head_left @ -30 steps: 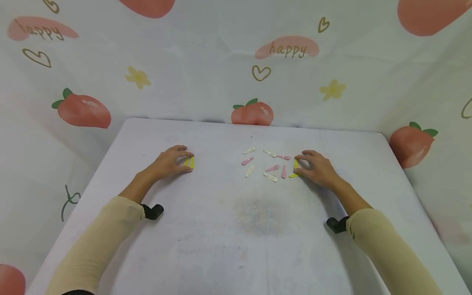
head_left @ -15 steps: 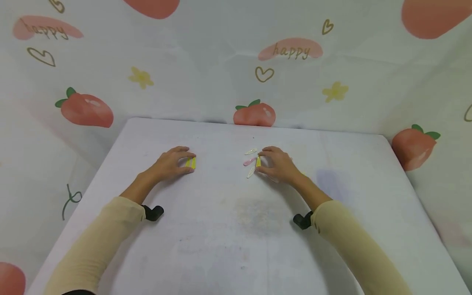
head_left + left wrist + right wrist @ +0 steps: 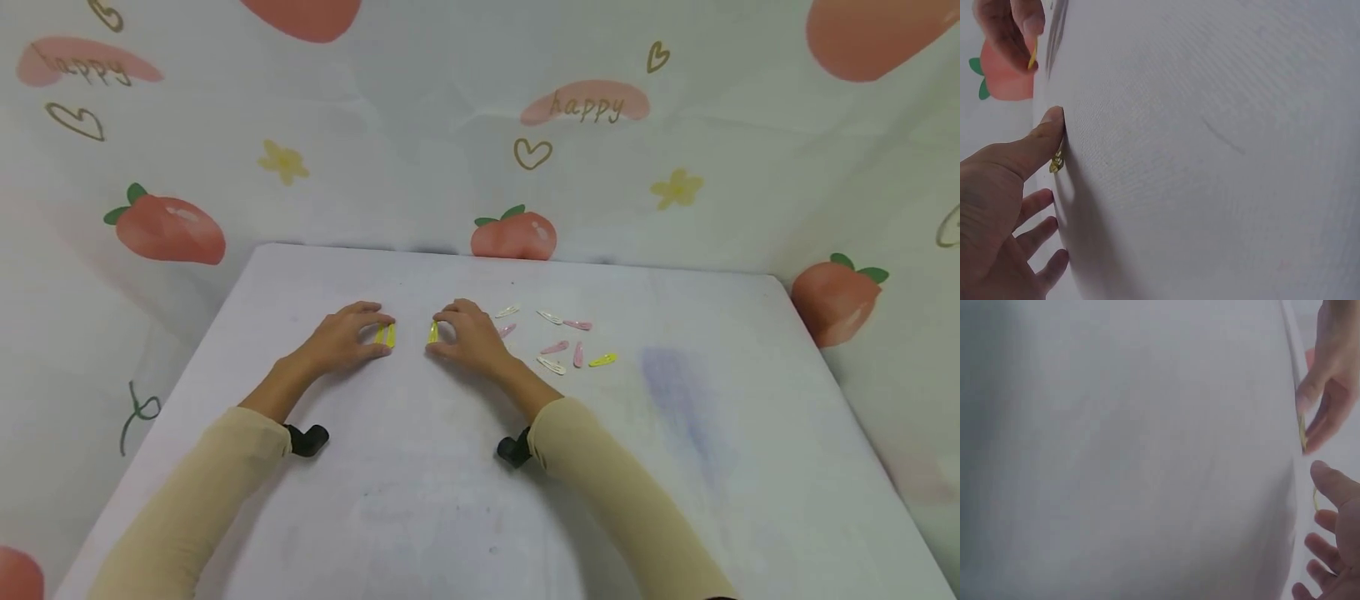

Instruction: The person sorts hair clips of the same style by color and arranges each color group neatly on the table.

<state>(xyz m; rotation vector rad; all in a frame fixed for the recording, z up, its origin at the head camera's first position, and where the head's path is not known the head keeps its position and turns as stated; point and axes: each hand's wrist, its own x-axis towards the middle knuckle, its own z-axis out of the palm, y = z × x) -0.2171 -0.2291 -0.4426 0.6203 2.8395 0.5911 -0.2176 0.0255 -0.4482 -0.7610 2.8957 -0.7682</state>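
On the left of the white table, my left hand (image 3: 348, 337) has its thumb and fingertips at the two ends of a yellow hair clip (image 3: 391, 335). A second yellow clip (image 3: 380, 334) lies beside it, nearer the palm. In the left wrist view, the thumb partly covers a yellow clip (image 3: 1056, 162). Facing it across a small gap, my right hand (image 3: 474, 337) pinches another yellow hair clip (image 3: 432, 332) end to end between thumb and finger. That clip shows as a thin yellow edge (image 3: 1315, 500) in the right wrist view.
To the right of my right hand lie several loose hair clips: a white one (image 3: 551, 366), a pink one (image 3: 578, 354) and a yellow one (image 3: 603, 360) among them. A patterned cloth (image 3: 405, 125) hangs behind the table's back edge.
My right hand has carried a yellow hair clip leftward from the right side, over the loose clips, up close to my left hand. The left hand has stayed in place.
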